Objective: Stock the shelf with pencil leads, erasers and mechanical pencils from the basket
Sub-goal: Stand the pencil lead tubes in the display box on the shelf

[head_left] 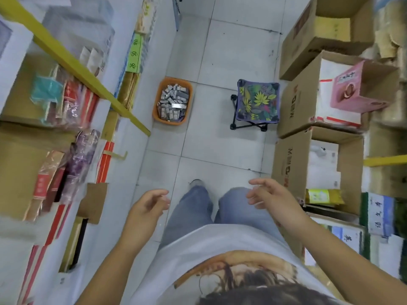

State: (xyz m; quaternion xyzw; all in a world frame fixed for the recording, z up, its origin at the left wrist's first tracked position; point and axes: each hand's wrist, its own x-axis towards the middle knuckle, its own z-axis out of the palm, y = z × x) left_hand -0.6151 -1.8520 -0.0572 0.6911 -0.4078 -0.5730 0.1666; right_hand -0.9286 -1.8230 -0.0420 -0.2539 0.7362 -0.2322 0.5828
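Head view: the shelf [72, 60] runs along our left. At its foot on the floor [220, 62], well ahead of us, sits the orange basket [155, 102], long axis pointing away, full of small packs [174, 100]. Our left hand [147, 205] is nearer it; that and the right hand [268, 194] are both loosely curled and empty.

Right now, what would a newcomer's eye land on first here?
The orange basket, full of small grey packets, sits on the floor beside the shelf on the left. Right of it stands a folding stool with a leaf-print seat. Nearer, the left hand and right hand hover empty and relaxed.
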